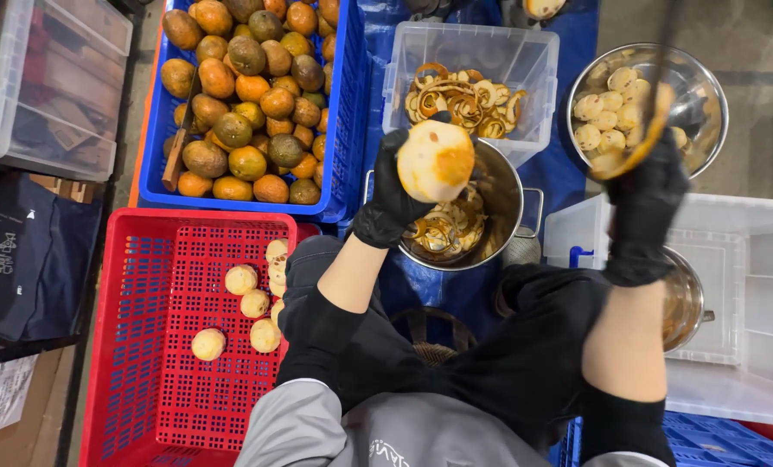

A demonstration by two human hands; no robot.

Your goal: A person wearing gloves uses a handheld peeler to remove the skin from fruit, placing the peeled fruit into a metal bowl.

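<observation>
**Head view: a half-peeled orange held over the peel pot**

Head view looks down on the left hand [397, 195], in a black glove, closed around a partly peeled orange [437, 160]. It sits directly above the steel pot [503, 186], where curled rinds already lie, so falling peel likely lands there. The fruit shows pale pith over most of its face, with an orange strip of skin on its right side. The right hand [644, 212], also gloved, is raised and closed on a long strip of peel [642, 138] that arcs up in front of the metal bowl [706, 86] of peeled fruit; whether it also holds a blade I cannot tell. Unpeeled oranges fill the blue crate [343, 112] at upper left, a few peeled ones lie in the red crate [144, 346], and a clear tub [525, 52] holds more rind
</observation>
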